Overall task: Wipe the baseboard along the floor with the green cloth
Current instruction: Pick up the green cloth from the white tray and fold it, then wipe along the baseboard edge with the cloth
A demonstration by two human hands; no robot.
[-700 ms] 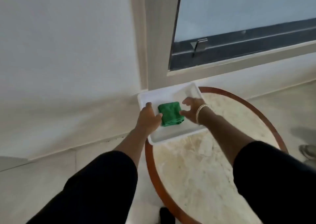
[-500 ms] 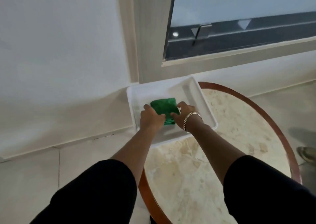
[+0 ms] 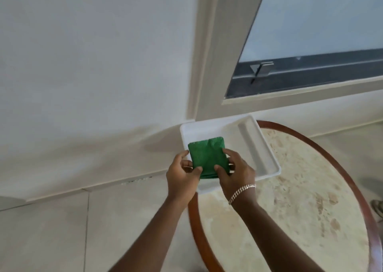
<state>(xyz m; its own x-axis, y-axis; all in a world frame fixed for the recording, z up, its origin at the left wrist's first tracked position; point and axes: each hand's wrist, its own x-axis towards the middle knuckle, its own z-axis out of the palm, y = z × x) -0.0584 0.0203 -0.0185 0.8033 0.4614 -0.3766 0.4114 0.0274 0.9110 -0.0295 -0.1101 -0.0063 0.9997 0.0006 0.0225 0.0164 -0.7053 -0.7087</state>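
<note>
A folded green cloth (image 3: 207, 155) is held just above a white tray (image 3: 261, 153) that sits on the near-left edge of a round table. My left hand (image 3: 182, 177) grips the cloth's left side with thumb on top. My right hand (image 3: 236, 174), with a chain bracelet on the wrist, grips its right side. The pale baseboard (image 3: 89, 185) runs along the foot of the white wall, to the left of the tray and below hand level.
The round table (image 3: 290, 209) has a marbled beige top and a red-brown wooden rim. A window (image 3: 310, 43) with a pale frame stands behind the tray. Pale floor tiles (image 3: 51, 230) lie at lower left. A dark object shows at the right edge (image 3: 378, 204).
Both hands closed on the green cloth and lifted it off the tray floor, pulling it slightly toward me. The view tilted upward and shifted left.
</note>
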